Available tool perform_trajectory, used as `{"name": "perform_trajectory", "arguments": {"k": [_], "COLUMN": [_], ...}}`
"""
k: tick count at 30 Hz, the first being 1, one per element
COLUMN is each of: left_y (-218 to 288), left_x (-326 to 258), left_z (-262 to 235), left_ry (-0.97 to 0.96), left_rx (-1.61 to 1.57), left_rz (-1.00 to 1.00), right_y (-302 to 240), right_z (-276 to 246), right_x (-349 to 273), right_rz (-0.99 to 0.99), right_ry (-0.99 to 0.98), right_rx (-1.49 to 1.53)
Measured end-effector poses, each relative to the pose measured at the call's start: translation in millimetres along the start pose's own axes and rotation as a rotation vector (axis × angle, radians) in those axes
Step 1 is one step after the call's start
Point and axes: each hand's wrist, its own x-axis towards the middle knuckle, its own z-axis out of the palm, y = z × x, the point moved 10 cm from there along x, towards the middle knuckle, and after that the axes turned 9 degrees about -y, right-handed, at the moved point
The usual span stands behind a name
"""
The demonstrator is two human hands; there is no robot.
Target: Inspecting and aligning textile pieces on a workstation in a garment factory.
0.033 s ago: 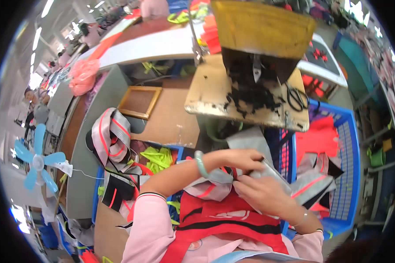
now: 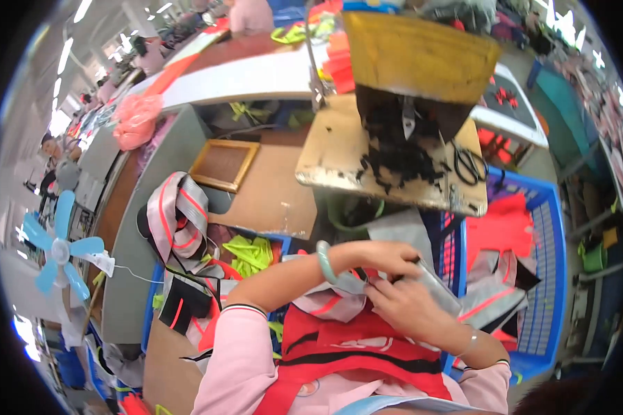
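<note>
My left hand point(image 2: 393, 261), its wrist in a pale green bangle point(image 2: 326, 263), reaches across from the left with fingers closed on a grey reflective fabric strip point(image 2: 437, 289). Just below it, my right hand point(image 2: 410, 303) is also closed on that strip, the fingers of both hands nearly touching. Part of the strip is hidden under the hands. A grey and pink striped fabric piece point(image 2: 330, 303) bunches against my red apron point(image 2: 367, 346), left of the right hand.
Ahead stands a wooden machine table point(image 2: 332, 162) with black scraps, black scissors point(image 2: 469, 164) and a yellow guard point(image 2: 422, 52). A blue basket point(image 2: 550, 277) of fabric pieces is at right. Another striped bundle point(image 2: 176, 214) and a blue fan point(image 2: 61, 250) are at left.
My hands have moved slightly on the strip, the right hand's fingers now up close to the left hand's. The whole view has shifted a little.
</note>
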Motion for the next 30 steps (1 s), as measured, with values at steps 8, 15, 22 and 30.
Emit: {"name": "perform_trajectory", "arguments": {"k": [8, 15, 22, 30], "left_y": [-19.7, -45.4, -5.0, -3.6], "left_x": [-48.5, -88.8, -99.9, -141.7], "left_z": [2.3, 71.4, 57.2, 48.6], "left_ry": [0.562, 0.761, 0.584, 0.311], "left_rx": [0.047, 0.687, 0.726, 0.853], "left_rz": [0.19, 0.123, 0.104, -0.223], "right_y": [37.3, 56.2, 44.3, 6.5], "right_z": [50.4, 59.5, 13.5, 15.5], "right_x": [6.1, -27.4, -12.9, 25.1], "right_rz": [0.077, 0.364, 0.32, 0.254], "right_ry": [-0.259, -0.2, -0.064, -0.153], "right_rx": [0.126, 0.652, 0.696, 0.523]}}
